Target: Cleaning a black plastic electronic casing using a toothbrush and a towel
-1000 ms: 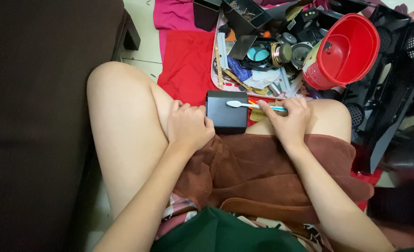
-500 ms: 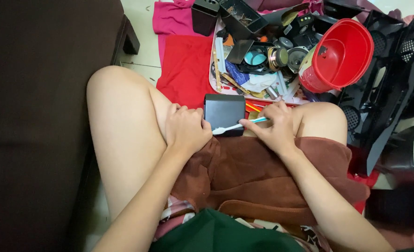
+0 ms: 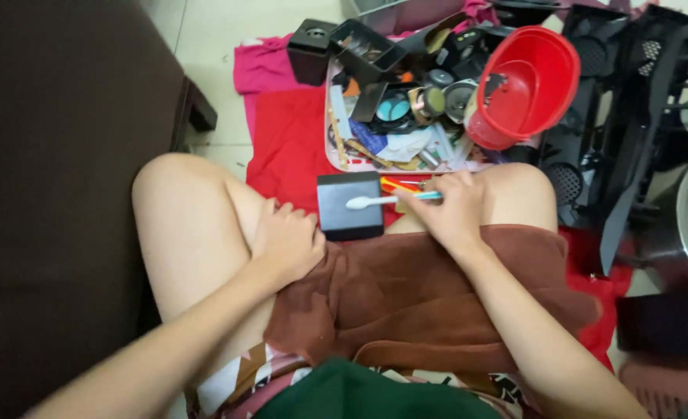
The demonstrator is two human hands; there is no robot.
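Two hands at work over a seated lap: right hand (image 3: pixel 454 209) pinched around the blue handle of a toothbrush (image 3: pixel 387 201), white head laid flat on the top face of a small black box (image 3: pixel 350 206). Box propped on end between the bare knees, at the front edge of a brown towel (image 3: pixel 406 287) spread across the thighs. Left hand (image 3: pixel 288 239) curled loosely, fingers bent, resting on the left thigh and just touching the box's left edge, gripping nothing that can be seen. Beyond the box, a red cloth (image 3: pixel 286 147) on the tiled floor, overlapping a pink cloth (image 3: pixel 259 66). On it, a pale tray (image 3: pixel 330 136) heaped with small parts, caps and tools. Tilted at the tray's right end, a red bowl (image 3: pixel 534 77). Further right, black perforated panels (image 3: pixel 631 93) standing together. Left of frame, a dark sofa (image 3: pixel 57 171).
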